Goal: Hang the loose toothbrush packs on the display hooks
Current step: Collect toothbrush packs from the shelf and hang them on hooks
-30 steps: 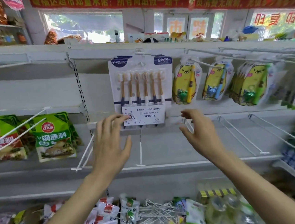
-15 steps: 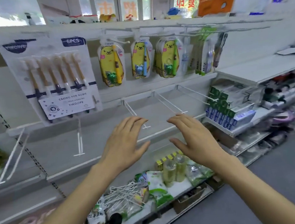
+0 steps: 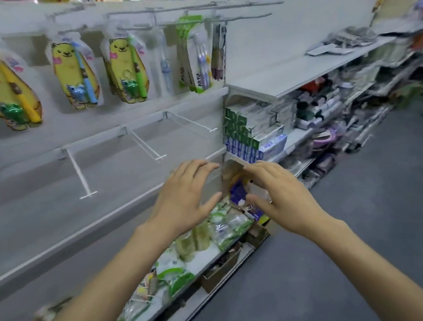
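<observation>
Both hands are raised in front of the shelving, palms down, holding nothing. The left hand (image 3: 186, 201) has its fingers spread and gently arched, thumb splayed toward 3 o'clock; the right hand (image 3: 282, 195) matches it, fingers extended and slightly bent, thumb pointing toward 9 o'clock. The two are near each other but apart. Hanging from the upper display hooks (image 3: 137, 27), toward 10 and 11 o'clock of the hands, are three yellow bear-shaped toothbrush packs: one with a yellow brush (image 3: 4, 88), one with a blue brush (image 3: 76, 75), one with a green brush (image 3: 127, 69). Further along the same rail, at 12 o'clock, hang a green-and-white twin toothbrush pack (image 3: 193, 54) and slimmer packs — too blurred to identify. Below them three bare white wire hooks (image 3: 78, 172) project from the back panel. Loose bagged goods (image 3: 226, 225) lie on the bottom shelf (image 3: 204, 261) directly beneath the hands; whether any are toothbrush packs cannot be told. Boxed toothpaste (image 3: 246, 136) is stacked at 1 o'clock.
</observation>
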